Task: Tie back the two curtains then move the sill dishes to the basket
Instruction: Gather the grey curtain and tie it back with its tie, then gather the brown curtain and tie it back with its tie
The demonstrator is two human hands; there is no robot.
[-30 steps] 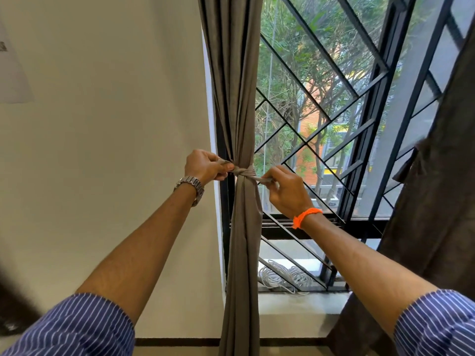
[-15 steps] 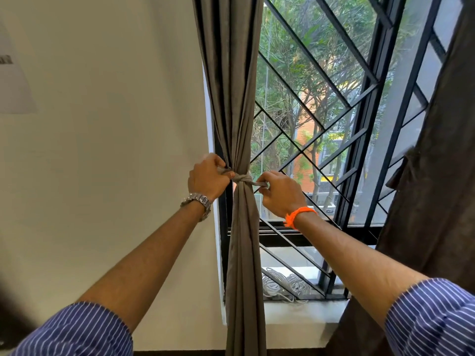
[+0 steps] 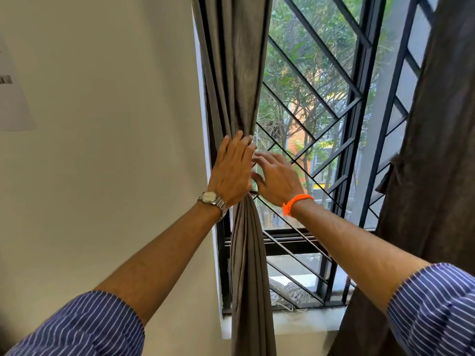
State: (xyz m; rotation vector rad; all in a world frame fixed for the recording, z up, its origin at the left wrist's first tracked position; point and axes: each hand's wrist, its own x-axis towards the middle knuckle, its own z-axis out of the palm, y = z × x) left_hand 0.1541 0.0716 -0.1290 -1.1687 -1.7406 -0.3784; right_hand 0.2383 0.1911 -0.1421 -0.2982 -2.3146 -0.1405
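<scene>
Both hands have let go of the tie ends they were pulling half a second ago and risen onto the gathered folds above the knot. Largest in view, the left curtain point(image 3: 246, 104) hangs bunched at the left side of the window, cinched at the waist; the right curtain point(image 3: 434, 176) hangs dark at the right edge, and whether it is tied I cannot tell. The left hand point(image 3: 231, 173) lies flat on the cloth, fingers point(image 3: 237, 146) spread and gripping nothing; the right hand point(image 3: 279, 179) hovers just beside it, fingers apart. To do this well, I judge, smooth the folds evenly above the tie point(image 3: 253, 193) without tugging it loose. Counted: two curtains, two hands, one tie mostly hidden, one white sill point(image 3: 303, 322). No dishes and no basket are in view.
</scene>
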